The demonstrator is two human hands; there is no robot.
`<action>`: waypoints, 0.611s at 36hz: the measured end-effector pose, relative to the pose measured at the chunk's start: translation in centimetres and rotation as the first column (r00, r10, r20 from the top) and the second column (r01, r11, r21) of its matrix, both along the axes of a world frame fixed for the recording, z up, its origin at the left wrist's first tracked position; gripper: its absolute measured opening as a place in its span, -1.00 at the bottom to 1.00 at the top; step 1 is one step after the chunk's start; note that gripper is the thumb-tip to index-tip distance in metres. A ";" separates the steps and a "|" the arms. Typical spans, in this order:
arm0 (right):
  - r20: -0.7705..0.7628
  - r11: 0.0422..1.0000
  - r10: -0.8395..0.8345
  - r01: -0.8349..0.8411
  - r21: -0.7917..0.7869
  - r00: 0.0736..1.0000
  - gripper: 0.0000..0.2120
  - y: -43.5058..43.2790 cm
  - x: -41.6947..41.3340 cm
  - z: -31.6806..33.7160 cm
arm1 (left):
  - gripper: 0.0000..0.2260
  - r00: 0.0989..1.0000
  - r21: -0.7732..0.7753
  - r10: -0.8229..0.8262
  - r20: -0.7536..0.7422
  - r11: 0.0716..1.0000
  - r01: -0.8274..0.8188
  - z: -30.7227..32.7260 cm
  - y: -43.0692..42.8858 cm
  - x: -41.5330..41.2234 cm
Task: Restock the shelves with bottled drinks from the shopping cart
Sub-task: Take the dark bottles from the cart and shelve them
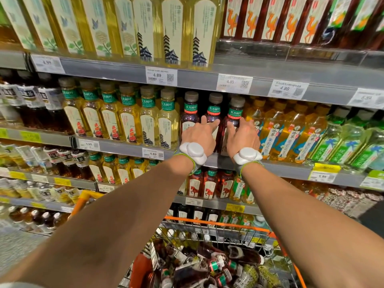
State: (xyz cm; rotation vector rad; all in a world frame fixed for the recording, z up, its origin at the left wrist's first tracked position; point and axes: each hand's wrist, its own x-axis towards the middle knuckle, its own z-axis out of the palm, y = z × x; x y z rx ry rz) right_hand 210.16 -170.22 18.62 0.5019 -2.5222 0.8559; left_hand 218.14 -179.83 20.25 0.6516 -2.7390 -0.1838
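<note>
Left hand pushes a dark bottle with straight fingers. Right hand wraps a second bottle. Next, likely reach into the cart.

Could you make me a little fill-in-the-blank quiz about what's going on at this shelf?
1. The shopping cart has an ___ rim.
2. The right hand, gripping a dark bottle, wears a ___ wrist device.
3. The price tag beside the left hand reads ___.
Missing: orange; white; 4.89
</note>
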 end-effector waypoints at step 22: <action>-0.029 0.967 0.167 -0.170 -0.192 0.985 -0.68 -2.5 1.1 -0.2 | -0.61 0.944 0.183 0.169 -0.283 0.976 -0.120 0.4 -3.0 1.6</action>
